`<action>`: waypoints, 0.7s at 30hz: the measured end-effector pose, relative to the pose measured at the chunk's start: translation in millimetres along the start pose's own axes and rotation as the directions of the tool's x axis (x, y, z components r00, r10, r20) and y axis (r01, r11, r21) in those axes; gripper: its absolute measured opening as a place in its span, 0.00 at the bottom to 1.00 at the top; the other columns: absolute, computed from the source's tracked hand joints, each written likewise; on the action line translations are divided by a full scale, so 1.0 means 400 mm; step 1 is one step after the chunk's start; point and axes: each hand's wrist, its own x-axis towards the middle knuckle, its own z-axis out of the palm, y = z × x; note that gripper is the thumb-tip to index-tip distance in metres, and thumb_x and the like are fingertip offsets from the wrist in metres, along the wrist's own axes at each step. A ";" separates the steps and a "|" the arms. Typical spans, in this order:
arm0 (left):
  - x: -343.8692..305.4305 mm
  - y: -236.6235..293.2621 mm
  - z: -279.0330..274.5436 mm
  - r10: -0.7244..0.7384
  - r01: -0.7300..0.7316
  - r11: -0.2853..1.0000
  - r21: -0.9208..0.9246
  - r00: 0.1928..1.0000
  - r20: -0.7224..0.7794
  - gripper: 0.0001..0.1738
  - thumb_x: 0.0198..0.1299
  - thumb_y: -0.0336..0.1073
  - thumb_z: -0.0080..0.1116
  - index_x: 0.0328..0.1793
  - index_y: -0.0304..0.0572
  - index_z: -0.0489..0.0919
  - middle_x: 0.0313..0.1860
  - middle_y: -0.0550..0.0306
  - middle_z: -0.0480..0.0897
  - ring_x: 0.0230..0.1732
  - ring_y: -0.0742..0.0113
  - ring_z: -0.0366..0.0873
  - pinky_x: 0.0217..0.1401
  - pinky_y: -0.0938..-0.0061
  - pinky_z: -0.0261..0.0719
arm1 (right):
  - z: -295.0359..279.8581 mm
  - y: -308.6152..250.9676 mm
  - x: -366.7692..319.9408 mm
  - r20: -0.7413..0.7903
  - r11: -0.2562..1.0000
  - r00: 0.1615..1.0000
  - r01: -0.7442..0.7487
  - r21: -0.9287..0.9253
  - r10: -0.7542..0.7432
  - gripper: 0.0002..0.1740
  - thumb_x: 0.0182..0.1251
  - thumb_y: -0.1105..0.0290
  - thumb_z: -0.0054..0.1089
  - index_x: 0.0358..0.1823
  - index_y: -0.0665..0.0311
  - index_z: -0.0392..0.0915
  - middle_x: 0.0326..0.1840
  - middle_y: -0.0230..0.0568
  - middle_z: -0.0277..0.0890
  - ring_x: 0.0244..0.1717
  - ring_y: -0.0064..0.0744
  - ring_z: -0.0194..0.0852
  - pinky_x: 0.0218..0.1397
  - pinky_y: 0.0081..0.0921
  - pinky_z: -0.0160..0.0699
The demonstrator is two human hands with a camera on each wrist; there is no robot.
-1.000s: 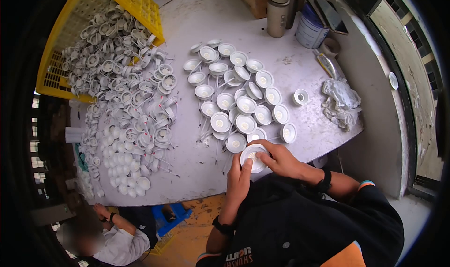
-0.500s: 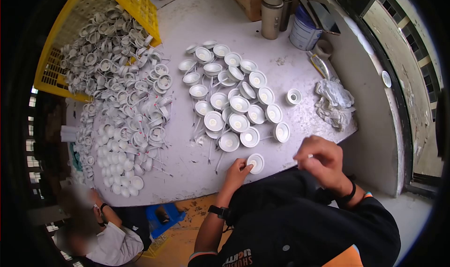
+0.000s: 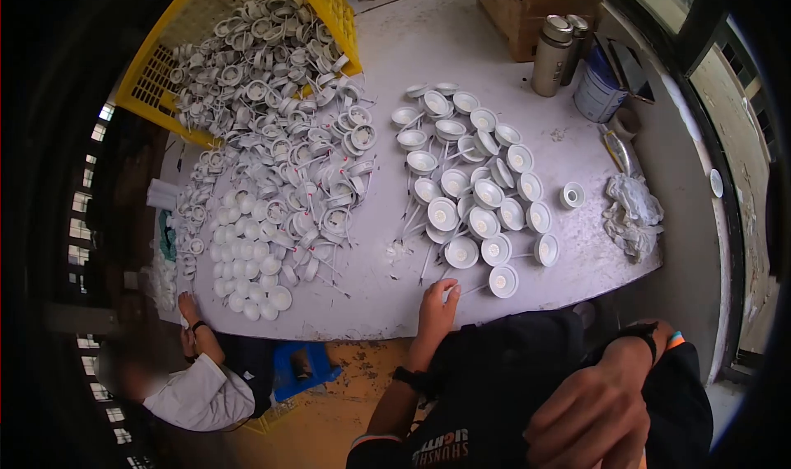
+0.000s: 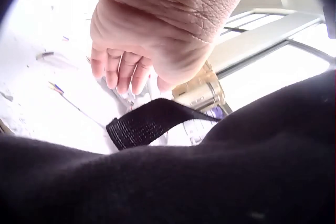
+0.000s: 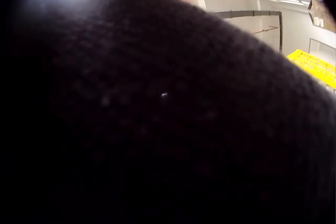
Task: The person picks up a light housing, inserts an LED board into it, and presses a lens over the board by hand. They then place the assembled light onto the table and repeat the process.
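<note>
My left hand (image 3: 439, 308) rests at the table's front edge with fingers relaxed. In the left wrist view its palm (image 4: 152, 35) faces the camera and its fingers hang loosely, holding nothing. Just right of it stands the nearest white downlight (image 3: 503, 281), cup up with a pale round centre. Beyond that, a group of similar downlights (image 3: 461, 252) stands in loose rows, thin wires trailing from several. My right hand (image 3: 589, 415) is drawn back before the dark shirt, fingers bent downward and their tips hidden. Dark fabric (image 5: 157, 103) fills most of the right wrist view.
A tipped yellow crate (image 3: 156, 82) spills white ring-shaped fittings (image 3: 280, 152) over the left side, with white domes (image 3: 239, 255) in front. One small white cup (image 3: 572, 195), crumpled plastic (image 3: 633, 218), a flask (image 3: 552, 56) and a tub (image 3: 599, 94) stand right. Another person (image 3: 202, 391) sits lower left.
The downlight held in both hands a second ago now stands at the group's front. My left hand has let go of it; my right hand has pulled back toward the body.
</note>
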 end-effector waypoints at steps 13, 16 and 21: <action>0.005 -0.221 -0.409 -0.529 0.313 0.798 -0.514 0.772 -0.351 0.14 0.60 0.38 0.52 0.48 0.37 0.74 0.38 0.58 0.78 0.36 0.71 0.75 0.36 0.78 0.71 | 0.141 0.165 0.135 -0.136 0.928 0.963 -0.176 0.328 0.231 0.13 0.61 0.77 0.55 0.48 0.61 0.77 0.25 0.43 0.75 0.14 0.21 0.68 0.12 0.13 0.56; 0.055 -0.298 -0.462 -0.619 0.281 0.741 -0.610 0.639 -0.457 0.18 0.59 0.42 0.52 0.49 0.36 0.73 0.38 0.57 0.77 0.34 0.70 0.73 0.35 0.78 0.71 | 0.167 0.200 0.151 -0.120 0.929 0.964 -0.190 0.319 0.238 0.12 0.62 0.74 0.54 0.47 0.64 0.76 0.25 0.44 0.75 0.15 0.22 0.69 0.13 0.13 0.58; 0.116 -0.393 -0.511 -0.804 0.340 0.572 -0.746 0.413 -0.428 0.31 0.56 0.58 0.51 0.50 0.35 0.72 0.41 0.55 0.74 0.35 0.67 0.70 0.32 0.73 0.69 | 0.214 0.232 0.169 -0.168 0.928 0.946 -0.217 0.304 0.276 0.11 0.64 0.73 0.52 0.45 0.68 0.76 0.26 0.45 0.76 0.15 0.25 0.71 0.14 0.13 0.60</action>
